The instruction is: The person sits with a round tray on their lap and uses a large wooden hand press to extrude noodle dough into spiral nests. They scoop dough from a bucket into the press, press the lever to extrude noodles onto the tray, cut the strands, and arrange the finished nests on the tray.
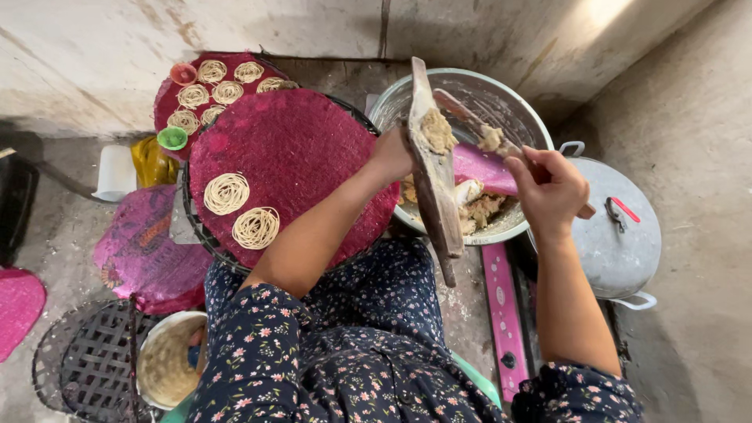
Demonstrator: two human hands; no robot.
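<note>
My left hand (389,155) grips a long wooden press (433,185) held over a large metal bowl (517,117); a lump of beige dough (439,130) sits in the press's top. My right hand (550,186) holds a wooden spatula (474,124) with dough on its blade, touching the press. More dough (479,208) and a pink plastic piece (482,167) lie in the bowl. To the left, a round magenta woven mat (305,149) carries two coiled noodle nests (241,210).
A second magenta mat (168,98) behind holds several noodle nests and two small cups. A lidded metal pot (619,227) stands at the right, a pink strip (504,313) on the floor below. A woven basket (90,356) and a bowl (164,360) sit lower left.
</note>
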